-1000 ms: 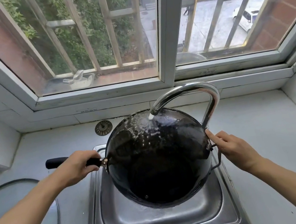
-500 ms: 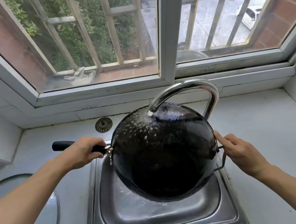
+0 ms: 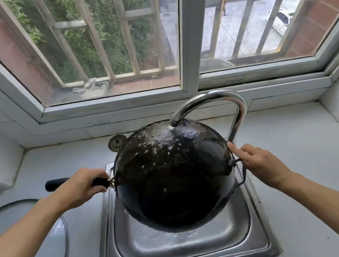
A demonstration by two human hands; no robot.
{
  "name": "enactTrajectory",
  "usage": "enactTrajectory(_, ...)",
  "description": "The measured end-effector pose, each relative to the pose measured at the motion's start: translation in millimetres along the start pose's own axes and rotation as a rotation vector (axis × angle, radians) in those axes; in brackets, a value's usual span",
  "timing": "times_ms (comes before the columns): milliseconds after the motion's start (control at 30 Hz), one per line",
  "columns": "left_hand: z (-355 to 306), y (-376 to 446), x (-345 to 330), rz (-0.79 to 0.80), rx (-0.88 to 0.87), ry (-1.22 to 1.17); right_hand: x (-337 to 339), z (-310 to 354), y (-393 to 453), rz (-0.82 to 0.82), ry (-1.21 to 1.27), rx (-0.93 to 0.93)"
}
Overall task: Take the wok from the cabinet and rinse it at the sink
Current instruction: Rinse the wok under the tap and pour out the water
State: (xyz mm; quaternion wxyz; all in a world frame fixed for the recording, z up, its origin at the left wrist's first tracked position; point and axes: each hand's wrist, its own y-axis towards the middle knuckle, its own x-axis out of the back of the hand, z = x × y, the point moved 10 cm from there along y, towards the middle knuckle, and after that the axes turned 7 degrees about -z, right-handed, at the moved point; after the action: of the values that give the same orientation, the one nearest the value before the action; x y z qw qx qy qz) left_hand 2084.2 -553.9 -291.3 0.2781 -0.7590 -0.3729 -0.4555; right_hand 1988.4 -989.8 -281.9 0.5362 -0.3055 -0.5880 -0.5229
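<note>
Daylight pours in through the window (image 3: 108, 49) ahead of me and lights everything evenly; the scene is bright, with only soft shadows. The chrome tap (image 3: 221, 98) carries a hard white glare along its curve, and water spray on the dark wok (image 3: 170, 172) smears into blurred flecks. The wok's inside reads almost pure black. My wide lens bends the window frame and counter (image 3: 299, 153) edges outward, and the corners look softer.

wok (image 3: 172, 185): dark metal, wet and glossy
faucet (image 3: 221, 100): polished chrome
sink (image 3: 183, 256): brushed steel, dull shine
wok handle (image 3: 55, 184): matt black
</note>
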Motion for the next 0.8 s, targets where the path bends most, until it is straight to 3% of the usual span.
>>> enactTrajectory(800,37.4,-85.1,18.0,-0.092,0.192,-0.082,-7.4,64.2,67.2,0.066,0.128,0.174)
